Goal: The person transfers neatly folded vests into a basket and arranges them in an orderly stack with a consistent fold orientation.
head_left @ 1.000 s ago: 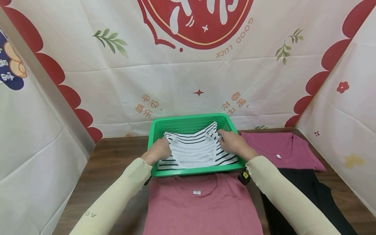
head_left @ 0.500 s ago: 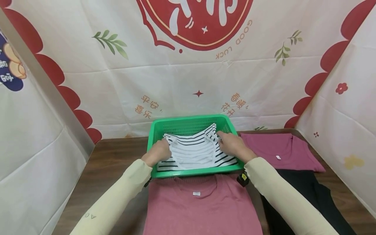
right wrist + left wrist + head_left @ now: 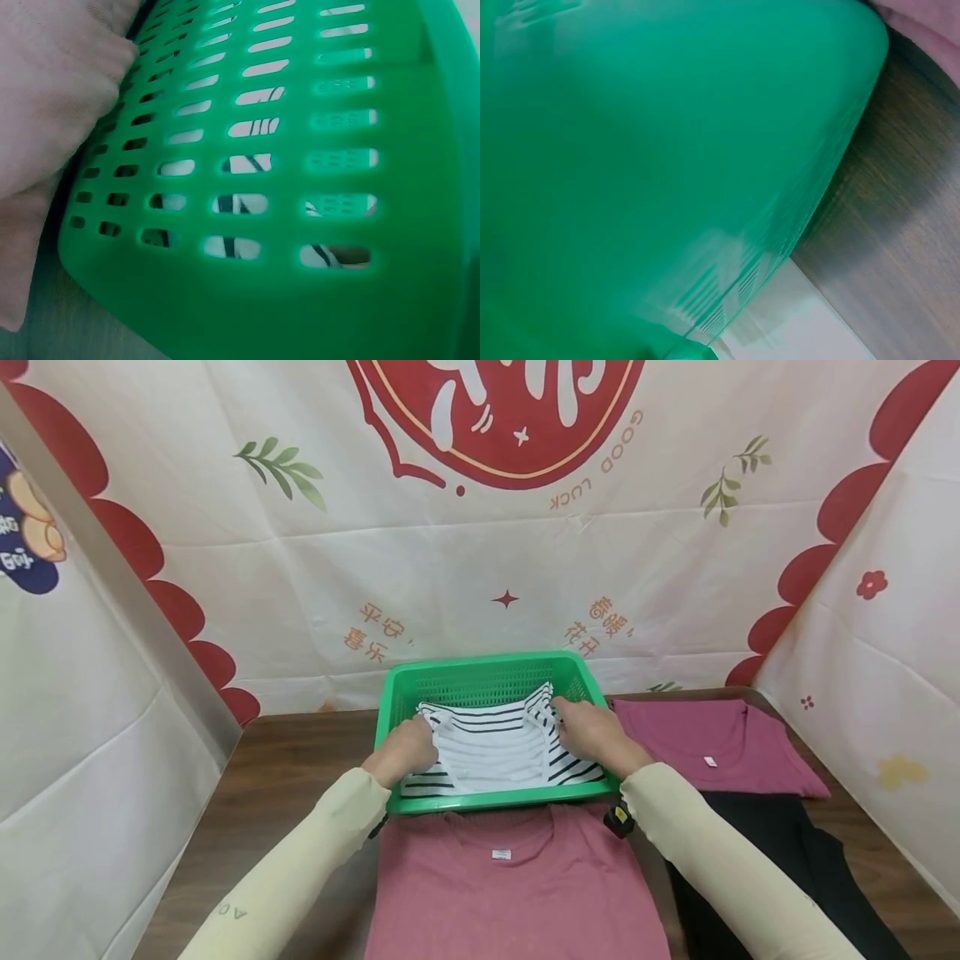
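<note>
A white shirt with black stripes lies inside a green plastic basket in the head view. My left hand reaches over the basket's left side and grips the shirt's left edge. On the other side, my right hand pinches the shirt near its right edge, with the fingertips partly hidden. Only basket wall fills most of the left wrist view, and no hand shows there. Through the slots of the basket wall in the right wrist view, bits of striped cloth are visible.
A pink shirt is spread in front of the basket. To the right lie a folded magenta shirt and black trousers on the brown table. A printed white cloth hangs just behind the basket.
The striped shirt's upper right corner has dropped slightly within the basket. Both hands keep their hold and hardly move.
</note>
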The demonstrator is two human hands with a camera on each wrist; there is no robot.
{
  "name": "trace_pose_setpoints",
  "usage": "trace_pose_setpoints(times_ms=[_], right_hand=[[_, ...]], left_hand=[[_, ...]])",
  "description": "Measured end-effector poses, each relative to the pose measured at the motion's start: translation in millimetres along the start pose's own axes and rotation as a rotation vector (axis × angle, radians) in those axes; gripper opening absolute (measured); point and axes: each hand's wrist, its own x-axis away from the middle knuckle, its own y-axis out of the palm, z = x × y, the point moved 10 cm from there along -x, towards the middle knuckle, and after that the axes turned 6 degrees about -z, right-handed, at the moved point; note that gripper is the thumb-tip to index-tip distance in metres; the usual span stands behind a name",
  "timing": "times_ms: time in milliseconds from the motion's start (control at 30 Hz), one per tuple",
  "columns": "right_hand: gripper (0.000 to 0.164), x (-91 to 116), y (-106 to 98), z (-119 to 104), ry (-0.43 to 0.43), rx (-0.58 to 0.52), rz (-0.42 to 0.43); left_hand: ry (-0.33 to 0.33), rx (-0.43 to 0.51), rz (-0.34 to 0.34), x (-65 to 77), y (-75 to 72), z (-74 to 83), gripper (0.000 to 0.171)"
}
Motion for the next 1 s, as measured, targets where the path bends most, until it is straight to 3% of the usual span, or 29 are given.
trace_pose_setpoints(times_ms=[167,367,700,800,1000], right_hand=[[0.045,-0.3,2.8,-1.2,0.004,0.031,0.01],[0.052,0.7,3.7,-2.4,0.021,0.07,-0.003],[0.044,12.3,1.7,-20.1,-0.049,0.116,0.029],[0.042,17.5,-1.7,-23.2,-0.058,0.119,0.047],[0.041,38.7,-20.4,-21.1,-0.074,0.052,0.122]], left_hand=[[-0.003,0.02,-0.001,2.6,3.3,-1.4,0.056],[0.02,0.036,0.053,4.4,-3.0,1.2,0.037],[0.016,0.029,0.068,11.5,-6.8,-1.1,0.028],[0.057,0.001,0.106,19.0,-12.2,3.5,0.023],[0.214,-0.029,0.242,48.5,-31.5,21.5,0.019]])
